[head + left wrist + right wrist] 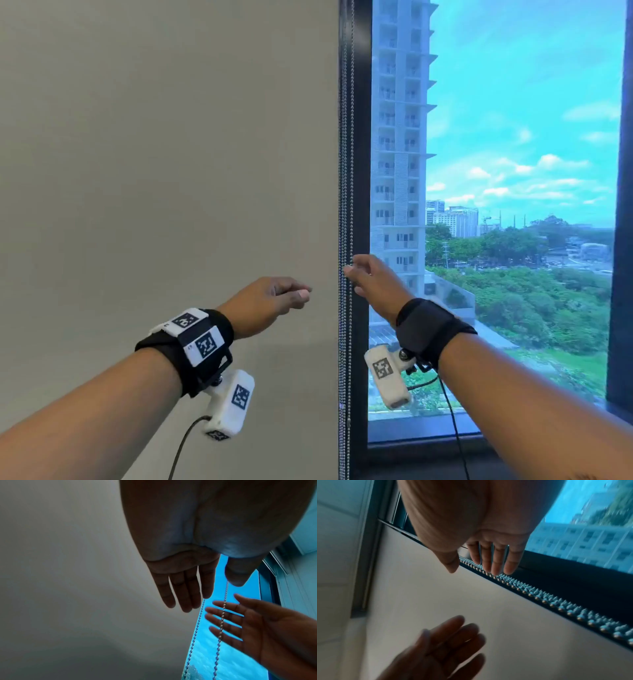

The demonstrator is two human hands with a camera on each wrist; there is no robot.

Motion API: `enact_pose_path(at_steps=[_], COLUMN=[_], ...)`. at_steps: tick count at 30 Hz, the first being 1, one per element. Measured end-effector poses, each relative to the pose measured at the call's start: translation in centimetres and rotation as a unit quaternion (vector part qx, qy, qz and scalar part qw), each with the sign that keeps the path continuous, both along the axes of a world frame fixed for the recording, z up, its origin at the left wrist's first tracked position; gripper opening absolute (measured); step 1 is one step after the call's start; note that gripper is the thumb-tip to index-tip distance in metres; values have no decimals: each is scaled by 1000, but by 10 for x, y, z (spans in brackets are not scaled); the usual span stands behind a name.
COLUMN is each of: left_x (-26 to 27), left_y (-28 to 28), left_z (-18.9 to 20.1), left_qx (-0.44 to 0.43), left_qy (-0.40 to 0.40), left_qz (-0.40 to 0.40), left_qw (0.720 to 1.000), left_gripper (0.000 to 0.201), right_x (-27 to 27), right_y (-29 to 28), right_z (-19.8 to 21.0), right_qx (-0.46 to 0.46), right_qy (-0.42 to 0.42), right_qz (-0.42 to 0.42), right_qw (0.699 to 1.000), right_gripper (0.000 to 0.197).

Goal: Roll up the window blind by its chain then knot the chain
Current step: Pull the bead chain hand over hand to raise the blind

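Bead chain [345, 205] hangs vertical; your right hand [371, 279], fingers relaxed, touches it; left hand [270, 301] released, farther off.

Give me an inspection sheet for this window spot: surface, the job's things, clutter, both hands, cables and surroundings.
Surface: plain grey wall left of the window; no worktop seen.
Job's things: bead chain hangs in two strands along the dark window frame; no knot seen. Blind itself: cannot tell where it is.
Clutter: nothing seen.
Hands: left hand is beside the chain, apart from it, holding nothing. Right hand has straight fingers, fingertips at the chain, no grip.
Cables: black cables hang from the wrist cameras.
Surroundings: tower block, trees and sky outside.
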State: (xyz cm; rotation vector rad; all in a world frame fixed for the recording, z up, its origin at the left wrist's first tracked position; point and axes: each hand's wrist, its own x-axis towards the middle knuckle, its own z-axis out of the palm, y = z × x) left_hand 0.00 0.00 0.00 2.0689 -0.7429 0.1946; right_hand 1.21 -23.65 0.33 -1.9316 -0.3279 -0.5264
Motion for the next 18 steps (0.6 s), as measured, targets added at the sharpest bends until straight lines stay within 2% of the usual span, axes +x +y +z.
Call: enact_pose_path(at_steps=[2,4,6,12,15,18], left_x=[10,17,26,49,53,47], left_y=[-12,-22,-32,-51,-61,-72], left_z=[-2,-7,-11,-11,-5,3], left_qx=[-22,-37,-59,-134,-152,-166], left_qy=[9,13,15,55,63,77], left_qz=[-1,-4,-3,-27,-72,-130], left_qw=[1000,999,998,989,984,974], left_gripper=[45,42,33,36,41,46], right_x=[14,19,23,25,17,7], right_y=[-2,-2,2,8,14,24], right_z=[0,-2,-7,-29,-33,-35], right_qx=[82,175,238,281,335,357], right_qy=[3,27,41,29,30,25], right_qz=[88,163,195,176,191,193], right_qw=[993,971,950,943,922,914], right_gripper=[20,25,35,46,50,51])
